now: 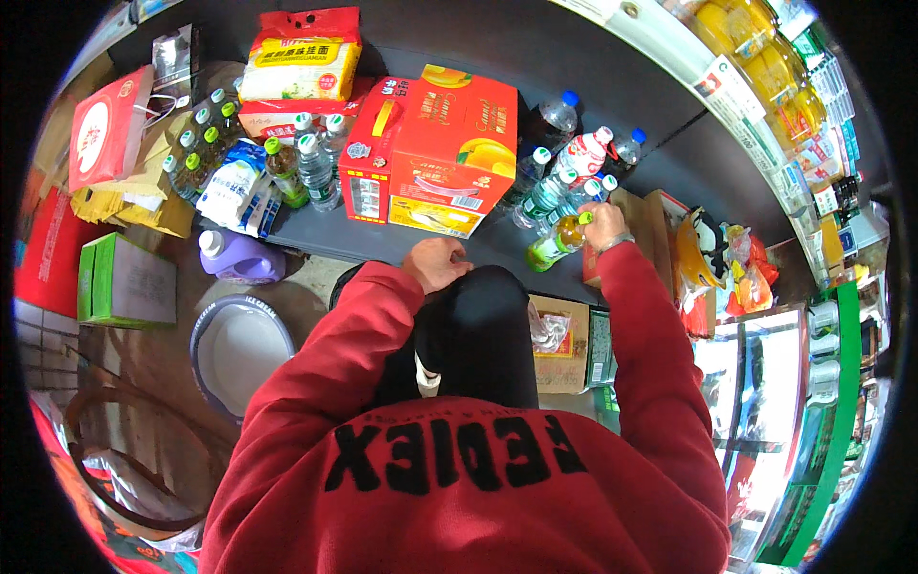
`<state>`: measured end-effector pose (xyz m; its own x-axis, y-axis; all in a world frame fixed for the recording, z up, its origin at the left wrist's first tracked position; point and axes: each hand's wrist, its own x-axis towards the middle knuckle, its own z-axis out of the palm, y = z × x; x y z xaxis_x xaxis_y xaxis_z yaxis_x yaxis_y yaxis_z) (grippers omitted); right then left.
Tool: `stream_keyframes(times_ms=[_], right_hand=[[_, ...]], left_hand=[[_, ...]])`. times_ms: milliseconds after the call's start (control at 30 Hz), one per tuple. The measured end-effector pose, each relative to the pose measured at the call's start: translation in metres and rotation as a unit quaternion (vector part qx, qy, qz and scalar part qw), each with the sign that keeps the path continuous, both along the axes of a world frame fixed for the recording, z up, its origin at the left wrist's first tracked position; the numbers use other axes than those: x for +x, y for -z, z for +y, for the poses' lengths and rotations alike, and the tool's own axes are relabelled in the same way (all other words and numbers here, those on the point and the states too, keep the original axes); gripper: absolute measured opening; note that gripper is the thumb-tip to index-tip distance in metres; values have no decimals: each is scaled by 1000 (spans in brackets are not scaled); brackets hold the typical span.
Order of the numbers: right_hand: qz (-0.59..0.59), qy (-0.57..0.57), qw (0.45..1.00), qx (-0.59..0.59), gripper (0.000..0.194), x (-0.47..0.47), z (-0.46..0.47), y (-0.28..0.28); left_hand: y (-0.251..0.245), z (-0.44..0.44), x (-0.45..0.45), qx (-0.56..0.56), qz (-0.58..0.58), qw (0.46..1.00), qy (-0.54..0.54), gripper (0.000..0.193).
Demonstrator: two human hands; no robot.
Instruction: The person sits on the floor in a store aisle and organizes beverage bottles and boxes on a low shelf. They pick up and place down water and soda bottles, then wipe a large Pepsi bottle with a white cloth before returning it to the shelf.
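My right hand [604, 227] is closed round the neck of a green-labelled drink bottle [556, 242] with a yellow-green cap, tilted at the front of a dark ledge [373, 240]. Beside it, several clear bottles [539, 198] and a pink-and-white bottle [582, 152] form a group. Over my knee rests my left hand [437, 264], its fingers loosely curled, with nothing seen in them. Red canned-fruit cartons [455, 129] stand between the two bottle groups. Left of them are water bottles [318, 176], another green-labelled bottle [285, 172] and blue-and-white packs [240, 188].
A purple jug [240, 257], a white basin [244, 351] and a green-and-white box [128, 281] are on the floor at left. Noodle packs [297, 61] lie behind. A cardboard box [563, 344] sits below the ledge, and a yellow helmet [699, 247] is at right.
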<state>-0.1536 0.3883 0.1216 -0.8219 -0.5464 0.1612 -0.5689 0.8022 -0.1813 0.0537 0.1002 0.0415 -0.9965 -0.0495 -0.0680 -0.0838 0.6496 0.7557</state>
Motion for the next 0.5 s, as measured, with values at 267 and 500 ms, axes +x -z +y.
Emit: stream_keyframes(times_ms=[267, 500], right_hand=[[71, -187, 980, 13, 28, 103, -98, -111], [5, -263, 959, -110, 27, 172, -169, -124]], left_hand=[[-27, 8, 22, -4, 198, 977, -84, 88], [-55, -6, 43, 53, 185, 977, -97, 95]])
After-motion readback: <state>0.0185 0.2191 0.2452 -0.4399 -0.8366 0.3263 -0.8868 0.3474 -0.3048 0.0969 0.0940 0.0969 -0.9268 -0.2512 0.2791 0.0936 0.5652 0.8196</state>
